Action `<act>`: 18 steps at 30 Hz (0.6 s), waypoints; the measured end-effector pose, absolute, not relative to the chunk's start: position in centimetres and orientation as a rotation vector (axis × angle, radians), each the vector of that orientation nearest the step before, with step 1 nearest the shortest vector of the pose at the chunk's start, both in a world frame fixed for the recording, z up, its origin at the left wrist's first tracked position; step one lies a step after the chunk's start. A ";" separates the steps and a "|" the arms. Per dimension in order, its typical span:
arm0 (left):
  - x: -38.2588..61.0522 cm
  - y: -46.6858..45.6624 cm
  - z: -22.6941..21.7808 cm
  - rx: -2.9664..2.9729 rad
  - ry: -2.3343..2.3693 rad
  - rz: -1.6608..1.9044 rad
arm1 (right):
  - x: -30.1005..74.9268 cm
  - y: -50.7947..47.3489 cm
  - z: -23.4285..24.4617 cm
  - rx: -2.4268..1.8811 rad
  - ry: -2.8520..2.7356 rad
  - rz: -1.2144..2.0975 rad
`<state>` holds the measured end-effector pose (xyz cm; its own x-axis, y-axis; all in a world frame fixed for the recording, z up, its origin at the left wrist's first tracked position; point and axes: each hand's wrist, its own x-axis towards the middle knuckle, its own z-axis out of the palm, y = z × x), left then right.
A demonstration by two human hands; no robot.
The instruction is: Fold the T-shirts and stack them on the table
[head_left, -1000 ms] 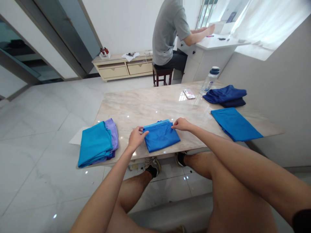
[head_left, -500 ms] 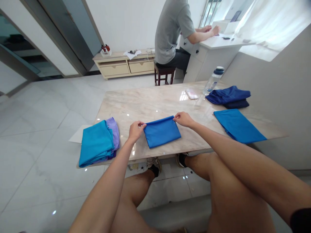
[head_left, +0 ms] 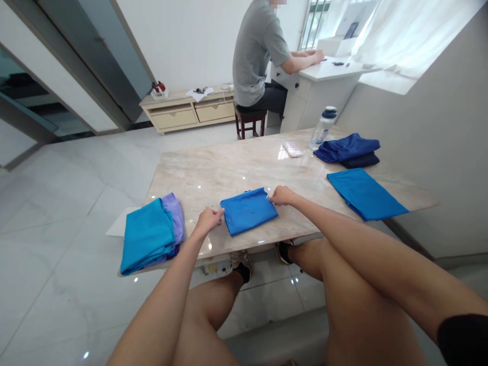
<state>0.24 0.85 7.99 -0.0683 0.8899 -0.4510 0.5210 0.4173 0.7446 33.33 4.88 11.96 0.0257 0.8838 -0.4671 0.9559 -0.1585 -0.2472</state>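
Note:
A folded blue cloth (head_left: pixel 249 211) lies flat on the table in front of me, with a slightly uneven far edge. My left hand (head_left: pixel 209 220) is closed, its fingertips pinching the cloth's left edge. At the right edge, near a small pale spot, my right hand (head_left: pixel 282 195) pinches the cloth too. Left of my left hand sits a folded teal cloth (head_left: pixel 147 234), resting on a lavender cloth (head_left: pixel 173 213) with darker fabric beneath. Farther right lies another folded blue cloth (head_left: pixel 364 193), its corner reaching the table's front edge.
The marble-patterned table (head_left: pixel 198 173) also carries a crumpled dark blue cloth (head_left: pixel 351 148), a water bottle (head_left: pixel 323 128) and a blurred flat item (head_left: pixel 292 149). Beyond it, a person (head_left: pixel 255 56) sits on a stool (head_left: pixel 250 118) at a white desk (head_left: pixel 324 71). A low cabinet (head_left: pixel 175 118) stands behind.
The cloth's far edge has gone from held up and straight to lying down. Both hands have shifted from its far corners to its side edges. The view has turned slightly right.

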 end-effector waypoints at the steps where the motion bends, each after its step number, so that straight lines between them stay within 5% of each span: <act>1: 0.6 0.6 8.0 1.192 1.703 0.481 | 33.4 4.7 12.1 2.121 1.936 -0.815; 18: 6.4 0.8 14.8 1.154 1.687 0.419 | 32.2 -2.9 25.8 2.128 2.508 -0.419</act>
